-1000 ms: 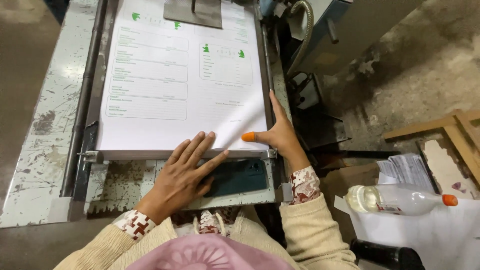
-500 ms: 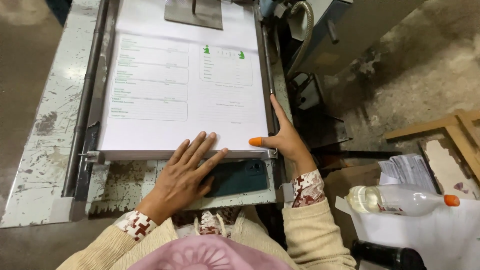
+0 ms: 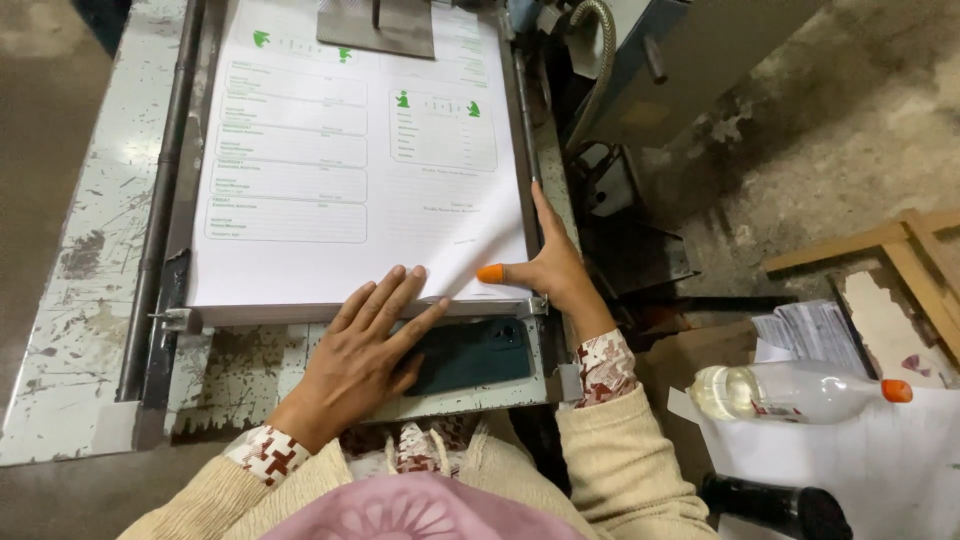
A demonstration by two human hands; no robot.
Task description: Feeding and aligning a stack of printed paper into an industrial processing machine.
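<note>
the stack of printed sheets (image 3: 350, 170) lies flat on the worn metal tabletop (image 3: 90, 300); thin, limp and slick, each sheet likely lifts best at its near right corner, where the right hand (image 3: 555, 265) peels one with a rubber-capped thumb; the left hand (image 3: 360, 355) rests flat, grip open, on the front edge.

Your one head camera, looking steeply down and forward, close over your hands, paper stack (image 3: 340, 160) on the machine bed (image 3: 90, 250) filling the frame, floor (image 3: 830, 130) at right.
</note>
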